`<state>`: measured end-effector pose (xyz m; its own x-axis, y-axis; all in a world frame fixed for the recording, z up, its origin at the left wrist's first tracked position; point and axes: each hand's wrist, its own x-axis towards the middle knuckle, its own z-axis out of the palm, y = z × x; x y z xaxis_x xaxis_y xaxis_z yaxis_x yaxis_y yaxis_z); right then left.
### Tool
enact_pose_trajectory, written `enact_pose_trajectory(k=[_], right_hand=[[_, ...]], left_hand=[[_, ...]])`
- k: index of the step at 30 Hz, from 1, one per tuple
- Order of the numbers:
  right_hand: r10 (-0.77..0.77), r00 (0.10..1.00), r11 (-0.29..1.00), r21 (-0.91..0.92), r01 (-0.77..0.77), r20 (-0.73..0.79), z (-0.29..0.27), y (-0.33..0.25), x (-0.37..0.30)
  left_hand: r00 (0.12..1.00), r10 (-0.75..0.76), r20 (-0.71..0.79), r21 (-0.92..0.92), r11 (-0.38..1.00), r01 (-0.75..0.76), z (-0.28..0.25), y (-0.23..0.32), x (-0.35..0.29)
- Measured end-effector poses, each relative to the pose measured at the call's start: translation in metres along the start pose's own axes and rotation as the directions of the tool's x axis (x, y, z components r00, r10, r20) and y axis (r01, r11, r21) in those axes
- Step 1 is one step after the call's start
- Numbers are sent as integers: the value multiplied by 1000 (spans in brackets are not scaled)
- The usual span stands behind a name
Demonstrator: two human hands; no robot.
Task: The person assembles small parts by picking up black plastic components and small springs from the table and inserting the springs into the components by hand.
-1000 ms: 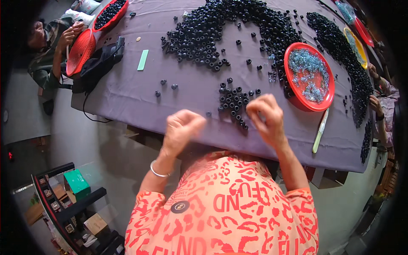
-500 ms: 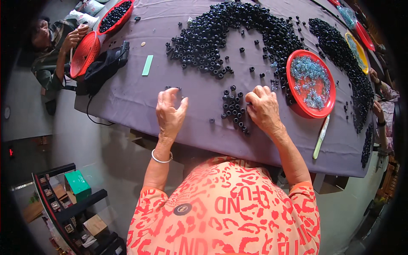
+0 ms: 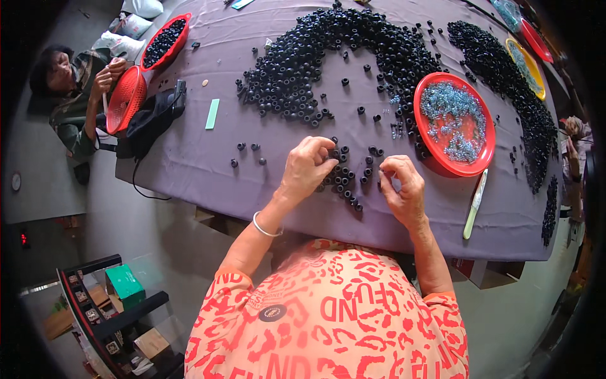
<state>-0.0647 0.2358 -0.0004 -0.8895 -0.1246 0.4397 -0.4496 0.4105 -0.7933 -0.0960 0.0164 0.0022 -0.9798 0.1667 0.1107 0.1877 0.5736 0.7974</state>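
Note:
A small cluster of black ring-shaped parts (image 3: 344, 180) lies near the table's front edge, between my hands. My left hand (image 3: 304, 167) reaches over its left side, thumb and fingers drawn together at a black part by the fingertips. To the right of the cluster, my right hand (image 3: 404, 189) is closed in a pinch; what it holds is too small to make out. A few loose black parts (image 3: 255, 146) lie left of my left hand. Beyond both hands spreads a large curved heap of the same black parts (image 3: 284, 85).
A red plate (image 3: 421, 136) of small clear bluish pieces stands at right, with a green-handled knife (image 3: 471, 218) below it. A green strip (image 3: 213, 114) lies at left. Another person (image 3: 79, 104) holds a red basket (image 3: 126, 101). More black parts (image 3: 527, 120) lie far right.
My left hand has moved right to the small cluster, and loose black parts now show where it was. My right hand has shifted slightly right and nearer me.

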Motion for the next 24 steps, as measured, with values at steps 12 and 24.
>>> enact_pose_trajectory(k=[12, 24], right_hand=[[-157, 962, 979, -165, 122, -224, 7, 28, -5], [-66, 967, 991, -129, 35, -247, 6, 26, -3]], left_hand=[[980, -177, -90, -273, 951, 147, -8, -28, 7], [955, 175, -239, 138, 980, -145, -13, -13, 55]])
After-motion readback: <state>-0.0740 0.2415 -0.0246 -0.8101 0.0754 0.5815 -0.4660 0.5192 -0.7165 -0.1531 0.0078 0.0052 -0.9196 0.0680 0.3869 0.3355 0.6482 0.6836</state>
